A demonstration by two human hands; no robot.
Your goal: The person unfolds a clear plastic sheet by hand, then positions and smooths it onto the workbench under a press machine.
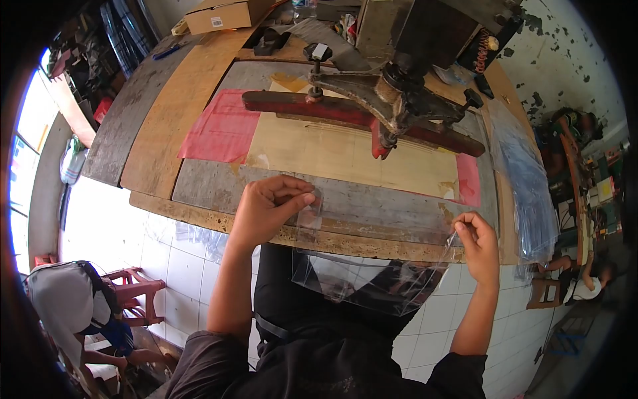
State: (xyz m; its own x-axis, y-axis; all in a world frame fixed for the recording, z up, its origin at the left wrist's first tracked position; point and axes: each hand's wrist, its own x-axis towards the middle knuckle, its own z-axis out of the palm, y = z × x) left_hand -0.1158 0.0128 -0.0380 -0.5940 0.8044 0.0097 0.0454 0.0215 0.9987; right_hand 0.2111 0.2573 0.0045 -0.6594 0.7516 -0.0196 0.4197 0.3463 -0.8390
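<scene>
A clear plastic sheet (372,279) hangs over the front edge of the worktable, stretched between my two hands. My left hand (276,203) pinches its upper left corner, fingers closed. On the other side my right hand (475,243) pinches its upper right corner between thumb and fingertips. Beyond them a yellowish sheet (345,149) lies on the grey metal plate (212,183), with a red piece (222,126) at its left and a pink one (468,179) at its right. Above it stands a press head with a dark red bar (428,136).
Clear plastic sheets (525,179) lie at the table's right side. A cardboard box (219,14) and a blue pen (166,52) are at the back left. One person (70,299) sits at lower left by a red stool (143,292); other people are at far right.
</scene>
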